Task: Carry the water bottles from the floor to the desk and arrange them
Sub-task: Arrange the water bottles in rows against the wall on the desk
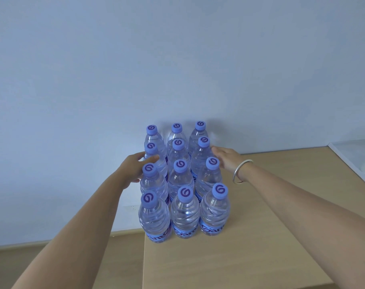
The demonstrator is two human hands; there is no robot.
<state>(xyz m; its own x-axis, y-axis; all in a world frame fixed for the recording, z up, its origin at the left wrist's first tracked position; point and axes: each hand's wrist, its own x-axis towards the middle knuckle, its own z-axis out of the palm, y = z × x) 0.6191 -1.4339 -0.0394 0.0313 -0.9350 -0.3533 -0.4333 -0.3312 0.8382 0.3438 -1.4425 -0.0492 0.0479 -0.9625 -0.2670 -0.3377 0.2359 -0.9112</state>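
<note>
Several clear water bottles with blue caps (pixel 185 213) stand upright on the light wooden desk (pixel 250 247), packed in three columns near its left edge. My left hand (pixel 133 170) is at the left side of the block. Its thumb and fingers curl round the left bottle of the second row from the back (pixel 151 150). My right hand (pixel 226 161), with a silver bangle on the wrist, rests against the right bottle of that same row (pixel 203 153). Its fingertips are hidden behind the bottle.
The desk's left edge (pixel 144 257) runs just beside the left column, with wooden floor (pixel 62 257) below it. A white wall stands right behind the back row. A white-framed tray or board (pixel 352 161) lies at the desk's far right.
</note>
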